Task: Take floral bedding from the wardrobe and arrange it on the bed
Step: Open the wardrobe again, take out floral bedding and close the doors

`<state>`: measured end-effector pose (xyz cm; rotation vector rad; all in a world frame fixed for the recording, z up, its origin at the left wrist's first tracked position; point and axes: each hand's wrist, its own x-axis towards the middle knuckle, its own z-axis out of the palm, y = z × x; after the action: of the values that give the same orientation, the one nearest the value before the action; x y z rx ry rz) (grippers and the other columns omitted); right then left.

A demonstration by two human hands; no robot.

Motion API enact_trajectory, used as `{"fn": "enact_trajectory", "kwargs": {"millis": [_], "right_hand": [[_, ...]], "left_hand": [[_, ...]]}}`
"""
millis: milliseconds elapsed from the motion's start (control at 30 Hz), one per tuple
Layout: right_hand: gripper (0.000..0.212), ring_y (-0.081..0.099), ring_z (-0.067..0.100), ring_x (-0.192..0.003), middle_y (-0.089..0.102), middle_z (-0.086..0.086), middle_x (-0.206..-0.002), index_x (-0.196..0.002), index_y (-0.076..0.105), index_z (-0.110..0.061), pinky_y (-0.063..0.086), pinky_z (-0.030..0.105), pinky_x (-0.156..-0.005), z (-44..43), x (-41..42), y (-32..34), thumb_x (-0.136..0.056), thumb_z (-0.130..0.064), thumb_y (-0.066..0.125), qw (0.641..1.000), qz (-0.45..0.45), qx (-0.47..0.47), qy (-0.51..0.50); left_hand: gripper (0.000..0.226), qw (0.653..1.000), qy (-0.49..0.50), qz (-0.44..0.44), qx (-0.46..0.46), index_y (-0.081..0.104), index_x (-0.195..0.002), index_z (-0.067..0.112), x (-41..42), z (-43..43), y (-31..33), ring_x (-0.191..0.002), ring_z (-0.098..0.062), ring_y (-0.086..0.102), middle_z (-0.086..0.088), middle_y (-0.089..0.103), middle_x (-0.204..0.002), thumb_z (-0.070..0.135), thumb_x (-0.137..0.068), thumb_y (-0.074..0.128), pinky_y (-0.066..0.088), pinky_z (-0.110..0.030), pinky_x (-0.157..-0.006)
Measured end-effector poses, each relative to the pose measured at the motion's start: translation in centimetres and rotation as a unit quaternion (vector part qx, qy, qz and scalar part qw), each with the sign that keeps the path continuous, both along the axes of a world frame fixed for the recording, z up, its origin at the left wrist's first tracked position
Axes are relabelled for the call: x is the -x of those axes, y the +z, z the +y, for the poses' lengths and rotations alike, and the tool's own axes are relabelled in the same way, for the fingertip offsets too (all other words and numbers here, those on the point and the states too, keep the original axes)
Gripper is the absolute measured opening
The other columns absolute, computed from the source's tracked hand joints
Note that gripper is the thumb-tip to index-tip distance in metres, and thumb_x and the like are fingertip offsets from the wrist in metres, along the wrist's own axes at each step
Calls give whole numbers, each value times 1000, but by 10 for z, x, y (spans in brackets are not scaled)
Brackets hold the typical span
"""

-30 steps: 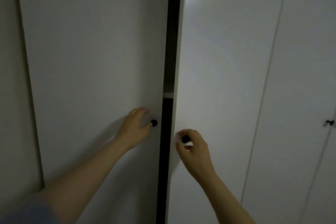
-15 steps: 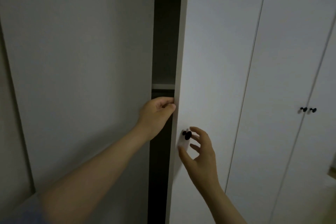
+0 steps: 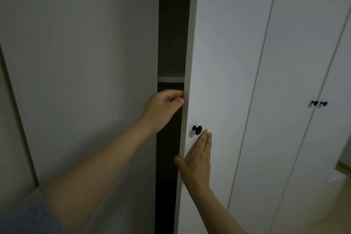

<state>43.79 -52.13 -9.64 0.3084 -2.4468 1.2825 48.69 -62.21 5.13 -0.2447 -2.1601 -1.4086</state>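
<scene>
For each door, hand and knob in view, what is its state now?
Left door: swung open.
Right door: ajar.
Far doors: closed.
Left hand: fingers curled around the right door's edge.
Right hand: open, flat on the right door.
Black knob: not held.
Shelf: contents too dark to see.

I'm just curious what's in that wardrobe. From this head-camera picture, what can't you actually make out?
- Contents behind the narrow dark gap: too dark; no floral bedding shows, only a pale shelf edge.
- Left hand fingers: their tips are hidden behind the edge of the white wardrobe door with the round black knob.
- Right hand palm: pressed flat to the door, facing away.
- Bed: outside the frame.
</scene>
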Motion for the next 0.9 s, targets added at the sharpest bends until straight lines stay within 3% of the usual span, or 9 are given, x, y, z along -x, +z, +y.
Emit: {"fn": "enact_trajectory", "kwargs": {"millis": [133, 267, 467, 633, 767, 900], "right_hand": [[118, 0, 20, -147, -14, -7, -159, -146, -16, -28, 21, 38, -114, 8, -4, 2, -74, -38, 76, 1000, 2, 6, 10], [116, 3, 18, -147, -10, -7, -159, -147, -15, -29, 21, 35, -114, 24, -10, 1, -74, -33, 76, 999, 12, 8, 30], [111, 6, 12, -146, -2, -10, -159, -148, -7, -29, 15, 28, -110, 58, -22, -3, -75, -29, 76, 998, 16, 18, 53], [106, 19, 14, -144, 13, -11, -158, -149, 6, -34, 32, 46, -113, 91, -29, -8, -71, -26, 77, 997, 10, 46, 56], [98, 30, 11, -139, 22, -22, -151, -144, 15, -44, 38, 42, -108, 120, -35, -12, -72, -21, 77, 995, 15, 73, 61], [87, 44, 12, -130, 40, -13, -147, -144, 25, -41, 45, 37, -102, 151, -44, -14, -74, -21, 72, 994, 25, 93, 59]], "left_hand": [[30, 1000, 14, -26, 7, 59, -119, 18, -1, -7, -20, -106, -8, 59, 6, 63, -113, 21, -90, 54, 48, -26, -94], [32, 996, 65, -51, 13, 57, -120, 15, -2, -20, -53, -101, -6, 57, 5, 61, -110, 19, -88, 57, 43, -13, -80], [34, 989, 108, -98, 18, 56, -120, 14, -2, -24, -91, -100, -11, 57, 4, 60, -106, 19, -87, 60, 39, -10, -73], [33, 988, 80, -131, 25, 57, -118, 17, 3, -7, -117, -95, -7, 57, 8, 59, -102, 23, -85, 62, 40, -11, -72], [29, 987, 55, -148, 26, 58, -113, 22, 12, 13, -127, -98, -8, 58, 12, 60, -99, 25, -84, 63, 43, -18, -79], [31, 988, 27, -148, 42, 58, -114, 24, 18, 35, -130, -95, -2, 56, 13, 60, -101, 28, -84, 62, 42, -14, -75]]}}
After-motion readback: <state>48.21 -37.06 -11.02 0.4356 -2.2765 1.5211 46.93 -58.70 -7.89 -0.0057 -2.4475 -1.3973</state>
